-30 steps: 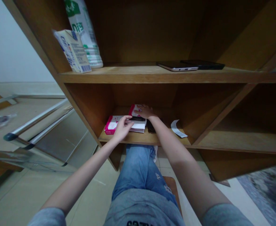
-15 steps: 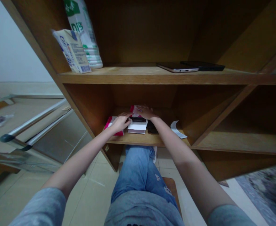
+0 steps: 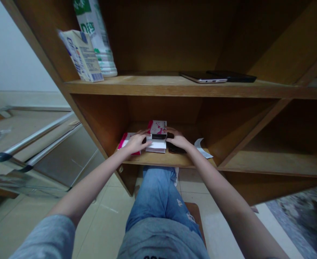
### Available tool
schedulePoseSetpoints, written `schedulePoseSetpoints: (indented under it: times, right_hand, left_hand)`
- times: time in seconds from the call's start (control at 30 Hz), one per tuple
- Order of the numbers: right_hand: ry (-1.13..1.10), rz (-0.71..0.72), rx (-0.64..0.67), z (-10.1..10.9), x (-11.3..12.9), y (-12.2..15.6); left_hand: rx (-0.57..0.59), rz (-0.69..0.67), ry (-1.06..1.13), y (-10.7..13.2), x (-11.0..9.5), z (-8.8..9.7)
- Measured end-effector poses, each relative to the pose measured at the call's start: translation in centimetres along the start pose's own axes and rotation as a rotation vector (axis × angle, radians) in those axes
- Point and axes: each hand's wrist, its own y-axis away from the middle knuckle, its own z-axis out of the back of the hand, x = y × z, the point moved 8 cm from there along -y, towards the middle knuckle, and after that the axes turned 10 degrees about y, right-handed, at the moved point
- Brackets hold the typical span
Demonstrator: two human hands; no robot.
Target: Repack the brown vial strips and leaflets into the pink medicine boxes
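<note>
A pink-and-white box (image 3: 157,126) stands on the lower shelf with its front open. A white flap (image 3: 156,144) hangs toward me, and something dark (image 3: 159,136) shows in the opening. My left hand (image 3: 137,142) grips the box's left side, thumb by the flap. On the other side my right hand (image 3: 178,139) holds its right edge with fingers and thumb; the fingertips are partly hard to make out. Another pink-and-white box (image 3: 124,139) lies partly behind my left hand and wrist. Under my right hand sits a dark object (image 3: 174,148) whose kind is unclear.
A curled white paper strip (image 3: 203,149) lies right of my right hand. The upper shelf (image 3: 153,88) holds a drink carton (image 3: 84,57), a white-green bottle (image 3: 104,54) and dark flat devices (image 3: 204,76). Metal rails (image 3: 39,133) stand at left.
My right hand has slid from the top of the box to its right side, uncovering the printed lid. My left hand stays at the left side, its thumb now nearer the flap.
</note>
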Motion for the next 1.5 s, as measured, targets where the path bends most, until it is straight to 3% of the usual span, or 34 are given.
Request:
schedulePoseSetpoints:
  times: [0.23,0.6,0.73,1.1,1.5]
  right_hand:
    - [0.002,-0.027,-0.041,0.1,0.1,-0.3]
    - [0.14,-0.133,-0.1,0.1,0.3,-0.6]
    - [0.099,-0.14,-0.066,-0.1,-0.3,-1.0]
    - [0.01,-0.133,-0.065,-0.3,-1.0,-0.9]
    - [-0.028,-0.174,-0.121,-0.4,-1.0,-0.8]
  left_hand:
    - [0.022,-0.02,-0.019,0.3,-0.2,-0.2]
    - [-0.148,0.052,0.046,-0.1,-0.5,0.1]
    - [-0.181,0.15,0.062,-0.3,-0.1,0.1]
    - [-0.361,0.185,0.212,-0.8,0.1,0.4]
    - [-0.385,0.181,0.305,-1.2,0.1,0.9]
